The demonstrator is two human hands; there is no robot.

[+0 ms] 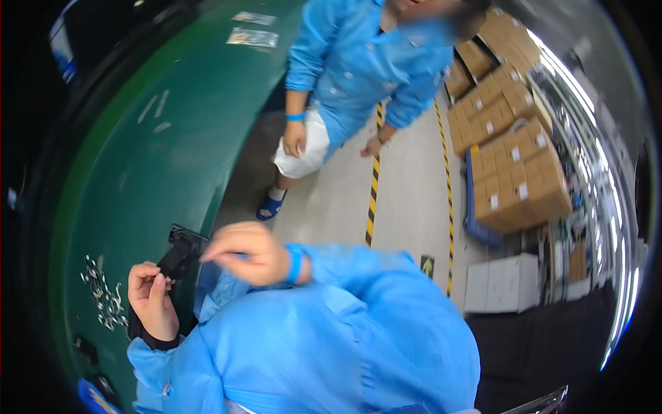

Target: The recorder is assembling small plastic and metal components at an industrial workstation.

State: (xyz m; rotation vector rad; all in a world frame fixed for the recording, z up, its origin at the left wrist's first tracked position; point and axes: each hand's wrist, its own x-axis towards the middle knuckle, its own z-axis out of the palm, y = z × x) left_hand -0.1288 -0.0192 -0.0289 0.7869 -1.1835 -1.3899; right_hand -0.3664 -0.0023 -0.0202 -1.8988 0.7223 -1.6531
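My left hand (153,301) grips a small black rectangular part (177,258) between thumb and fingers, over the near edge of the green table. Beside that part lies a black slotted plate (186,234); whether the two are joined I cannot tell. Close on the right is my right hand (249,252), slightly blurred, its thumb and forefinger drawn together at the black part's right side. Anything in that pinch is too small to make out. Several small shiny metal pieces (105,293) are scattered on the table left of my left hand.
The green table (165,159) runs along the left, with clear bags (253,38) at its far end and dark items (86,350) near its lower left. Across from me stands a person in a blue coat (352,62). Stacked cartons (517,183) sit on the right.
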